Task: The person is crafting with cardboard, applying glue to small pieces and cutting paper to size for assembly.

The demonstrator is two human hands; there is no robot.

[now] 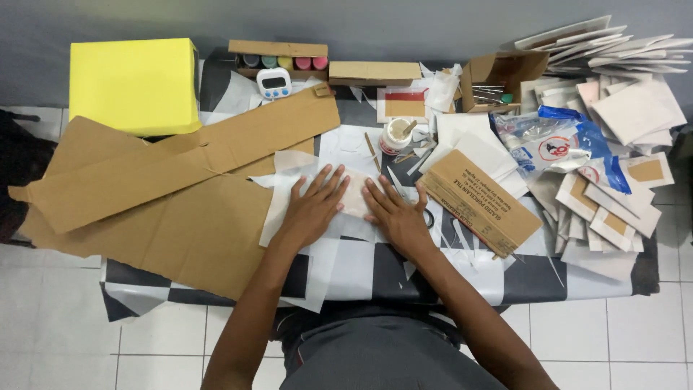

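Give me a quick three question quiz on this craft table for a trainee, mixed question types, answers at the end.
1. True or false: both the left hand and the right hand lie flat, palms down, on the white paper piece.
2. Which stands nearest the right hand's fingertips? A) yellow box B) small white glue pot C) digital timer
3. Fill in: the large brown cardboard sheets lie on the person's ___ side.

Key: 1 true; 2 B; 3 left.
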